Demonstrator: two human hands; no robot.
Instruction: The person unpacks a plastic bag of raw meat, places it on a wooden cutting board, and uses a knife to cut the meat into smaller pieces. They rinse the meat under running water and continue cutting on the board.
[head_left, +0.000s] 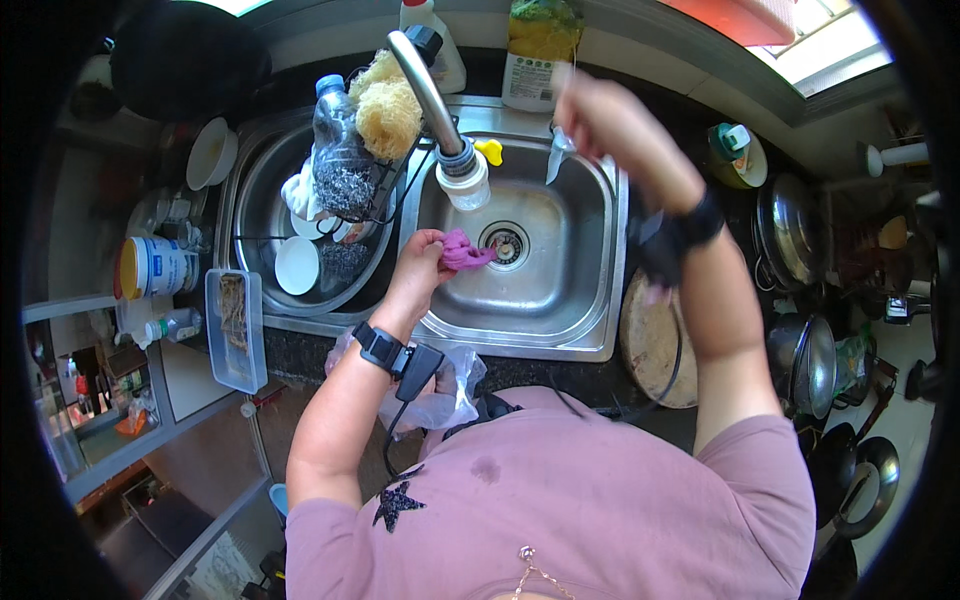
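Observation:
Over the left edge of the stainless steel sink basin (517, 300), my left hand (425, 262) grips a bunched pink cloth (463, 251), whose tip hangs beside the drain strainer (505, 246). The curved metal faucet (427, 90) ends above it in a white filter nozzle (463, 180). My right hand (589, 112), blurred, is raised over the basin's back right corner, in front of a large printed plastic jug (534, 71). A pale, thin strip (556, 157) appears just below its fingers; whether the hand holds it is unclear.
The left basin holds a white bowl (297, 265), a plastic bottle (337, 142) and steel wool; a yellow mesh scrubber (390, 112) sits near the faucet. A plastic container (255, 337) stands at the left, a round wooden board (645, 352) at the right. Plastic bags lie by the front edge.

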